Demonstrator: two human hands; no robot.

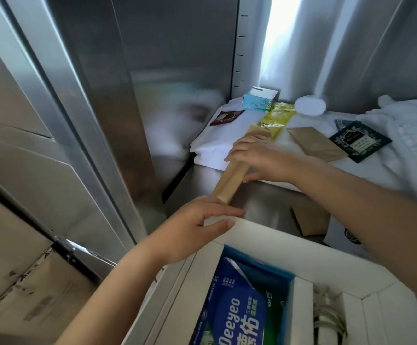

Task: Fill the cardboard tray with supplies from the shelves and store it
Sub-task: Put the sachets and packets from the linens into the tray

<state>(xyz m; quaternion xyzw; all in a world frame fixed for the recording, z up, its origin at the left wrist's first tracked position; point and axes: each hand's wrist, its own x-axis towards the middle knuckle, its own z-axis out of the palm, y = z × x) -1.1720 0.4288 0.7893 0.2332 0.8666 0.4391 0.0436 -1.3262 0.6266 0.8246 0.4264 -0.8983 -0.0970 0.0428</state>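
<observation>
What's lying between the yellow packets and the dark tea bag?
A flat brown paper packet, lying between the yellow packets and the tea bag; the head view shows it.

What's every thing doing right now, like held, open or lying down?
Tan packet: held by right hand, tilted.
Tray: open-topped, rim pinched by left hand.
Wipes: lying in tray.
Teal box: resting on towels.
Yellow sachet: lying flat on towels.
Tea packet: lying flat.
</observation>
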